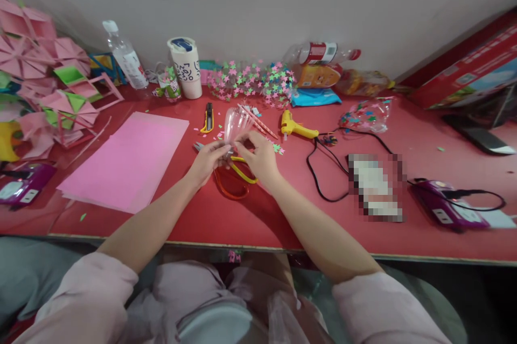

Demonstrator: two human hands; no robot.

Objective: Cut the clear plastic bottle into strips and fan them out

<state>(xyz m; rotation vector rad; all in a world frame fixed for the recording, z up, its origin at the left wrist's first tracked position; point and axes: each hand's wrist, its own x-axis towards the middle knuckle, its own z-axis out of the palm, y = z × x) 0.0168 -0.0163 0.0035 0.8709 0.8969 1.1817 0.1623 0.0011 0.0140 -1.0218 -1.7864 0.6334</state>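
My left hand (208, 160) and my right hand (260, 156) meet over the middle of the red table (283, 215). Between their fingertips they hold a clear plastic bottle piece (236, 124), tilted away from me. Thin pink sticks (258, 120) lie just behind it. Under my hands lie scissors with yellow and orange handles (236, 180). Small paper stars are scattered close to my right hand.
A pink paper sheet (129, 161) lies at the left, folded pink and green paper shapes (48, 80) beyond it. A yellow glue gun (297, 127) with black cord, a utility knife (209, 117), a white cup (186, 67), bottles, a star pile (250, 80) and purple devices (448, 205) surround.
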